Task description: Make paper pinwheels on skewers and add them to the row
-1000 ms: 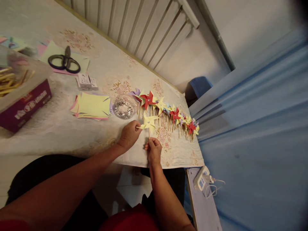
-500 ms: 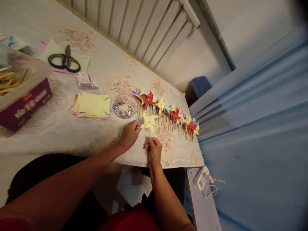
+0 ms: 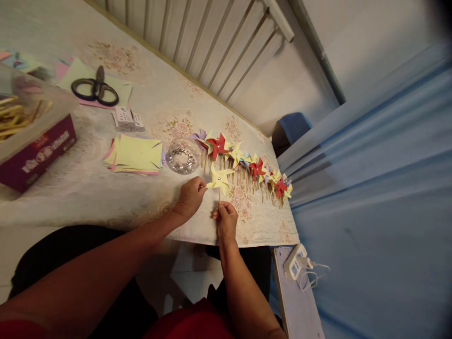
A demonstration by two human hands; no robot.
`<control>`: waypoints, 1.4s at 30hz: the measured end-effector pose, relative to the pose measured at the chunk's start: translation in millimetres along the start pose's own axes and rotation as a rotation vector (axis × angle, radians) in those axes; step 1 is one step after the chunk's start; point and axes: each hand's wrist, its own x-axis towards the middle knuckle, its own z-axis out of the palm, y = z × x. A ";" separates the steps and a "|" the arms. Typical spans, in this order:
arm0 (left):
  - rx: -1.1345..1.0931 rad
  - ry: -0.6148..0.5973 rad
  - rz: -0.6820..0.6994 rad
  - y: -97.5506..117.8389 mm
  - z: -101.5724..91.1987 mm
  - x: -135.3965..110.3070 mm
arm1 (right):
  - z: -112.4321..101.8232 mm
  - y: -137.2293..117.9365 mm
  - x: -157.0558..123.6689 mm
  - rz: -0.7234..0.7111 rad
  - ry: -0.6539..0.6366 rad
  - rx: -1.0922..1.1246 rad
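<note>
A pale yellow paper pinwheel [image 3: 221, 184] on a thin stick is held upright over the table. My right hand [image 3: 228, 220] pinches its stick below the paper blades. At the blade tip on the pinwheel's left side, my left hand [image 3: 190, 197] is closed, thumb and finger on the paper. A silver pin head shows at the pinwheel's centre. Just behind it lies a row of finished pinwheels [image 3: 256, 168] in red, yellow, purple and blue. Close to my left hand stands a clear round dish [image 3: 181, 157] of small metal pins.
Left of the dish lies a stack of yellow paper sheets [image 3: 137, 154], with small white boxes [image 3: 127, 119] behind. Black scissors [image 3: 95, 89] rest on more paper. A purple box [image 3: 38, 153] with sticks stands far left. A power strip [image 3: 295, 262] sits right, by a blue curtain [image 3: 370, 188].
</note>
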 end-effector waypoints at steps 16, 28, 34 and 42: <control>0.008 0.037 -0.005 0.6 0.1 1.9 | -1.8 2.5 0.8 -0.009 -0.008 0.016; -0.041 0.021 -0.047 2.5 0.4 2.2 | 0.5 1.3 0.5 -0.010 0.002 0.017; -0.033 -0.007 -0.018 2.6 0.6 1.6 | 1.0 0.9 0.7 -0.005 0.006 0.022; 0.014 -0.024 -0.174 -6.6 7.6 -3.2 | -0.3 2.6 1.6 -0.015 0.001 0.038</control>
